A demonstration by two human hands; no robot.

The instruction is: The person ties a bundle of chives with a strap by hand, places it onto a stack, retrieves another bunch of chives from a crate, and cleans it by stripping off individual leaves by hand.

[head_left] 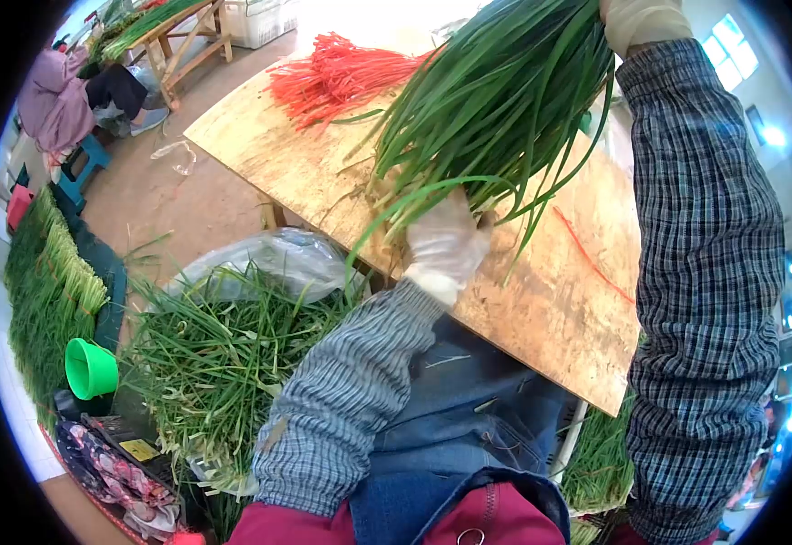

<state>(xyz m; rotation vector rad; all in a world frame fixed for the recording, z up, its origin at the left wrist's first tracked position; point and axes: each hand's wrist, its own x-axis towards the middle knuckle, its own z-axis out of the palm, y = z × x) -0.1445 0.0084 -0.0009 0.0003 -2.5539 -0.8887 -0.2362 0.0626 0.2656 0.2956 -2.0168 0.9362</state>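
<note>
A large bunch of garlic chives (496,100) slants above the wooden table, its pale ends low at the left and long green leaves drooping. My left hand (446,236), in a whitish glove, is closed at the bunch's lower end; leaves cover part of its fingers. At the top edge my right hand (646,23), gloved too, grips the upper part of the bunch, with its fingers mostly out of frame. A loose red tie (591,254) lies on the table to the right of the bunch.
On the wooden tabletop (541,318) lies a pile of red ties (341,77). Loose chive trimmings (232,363) heap in a plastic bag by my left arm. Stacked chives (46,291), a green bucket (92,368) and a seated person (60,100) are at the left.
</note>
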